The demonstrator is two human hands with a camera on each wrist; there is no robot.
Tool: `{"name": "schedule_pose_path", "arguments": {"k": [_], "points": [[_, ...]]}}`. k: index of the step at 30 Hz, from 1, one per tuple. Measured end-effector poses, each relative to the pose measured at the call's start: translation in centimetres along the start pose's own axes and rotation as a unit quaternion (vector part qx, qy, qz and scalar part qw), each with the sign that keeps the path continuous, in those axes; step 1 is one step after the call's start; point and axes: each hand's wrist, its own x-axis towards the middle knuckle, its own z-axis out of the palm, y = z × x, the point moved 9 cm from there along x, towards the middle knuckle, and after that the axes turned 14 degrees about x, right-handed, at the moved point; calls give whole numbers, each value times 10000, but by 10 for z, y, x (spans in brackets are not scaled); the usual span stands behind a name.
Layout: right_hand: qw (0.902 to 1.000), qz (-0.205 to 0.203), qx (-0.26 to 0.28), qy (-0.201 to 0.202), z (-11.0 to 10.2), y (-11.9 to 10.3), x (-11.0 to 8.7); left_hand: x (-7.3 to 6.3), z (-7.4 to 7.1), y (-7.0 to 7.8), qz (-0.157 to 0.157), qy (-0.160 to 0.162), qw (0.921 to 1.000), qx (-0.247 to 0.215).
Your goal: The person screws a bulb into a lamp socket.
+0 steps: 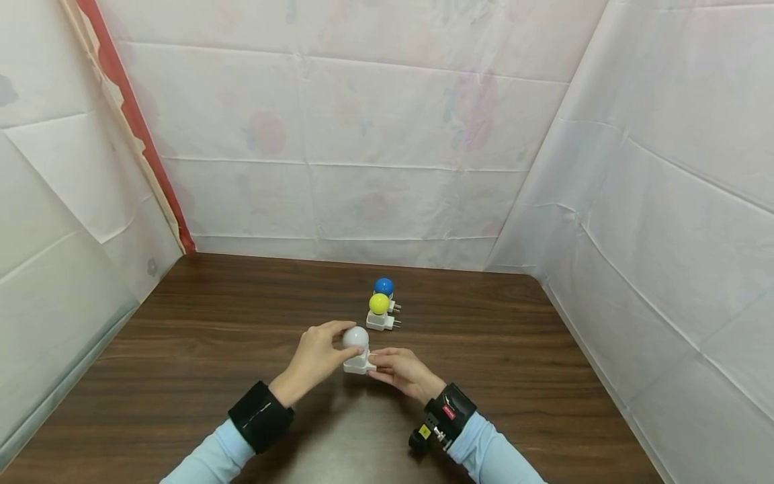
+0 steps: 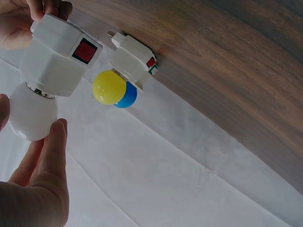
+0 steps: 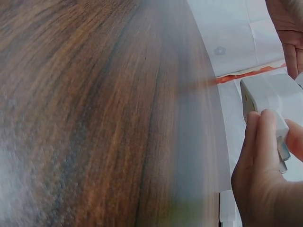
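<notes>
A white light bulb (image 2: 33,113) sits in a white plug-in lamp socket (image 2: 59,54) that has a red rocker switch (image 2: 85,50) on its side. My left hand (image 1: 318,352) pinches the bulb between thumb and fingers. With its thumb and fingers my right hand (image 1: 406,372) grips the socket at its plug end; metal prongs (image 3: 282,153) show beside those fingers in the right wrist view. Behind the hands stand two similar sockets, one with a yellow bulb (image 1: 379,304) and, farther back, one with a blue bulb (image 1: 383,287).
The dark wooden table (image 1: 181,349) has white sheeting (image 1: 363,134) hung along its back and sides. A red strip (image 1: 136,124) runs down the back left corner. Black bands with small devices are strapped round both wrists.
</notes>
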Motion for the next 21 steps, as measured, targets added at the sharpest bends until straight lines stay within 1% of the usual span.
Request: {"name": "schedule_pose_path", "arguments": {"k": [5,9,18,21], "points": [[10000,-3,-43,-14,-1,0,1,1,2,-2,-20,-139,9999,-87],[10000,-1,-79,-9,-2,0,1,1,5,-4,21,-285,9994,-186],[9999,-4,-166,15,-3,1,0,3,11,-10,-82,-659,9963,-542],[9999,-1,-162,19,-4,2,0,3,13,-11,-54,-742,9951,-649]]}}
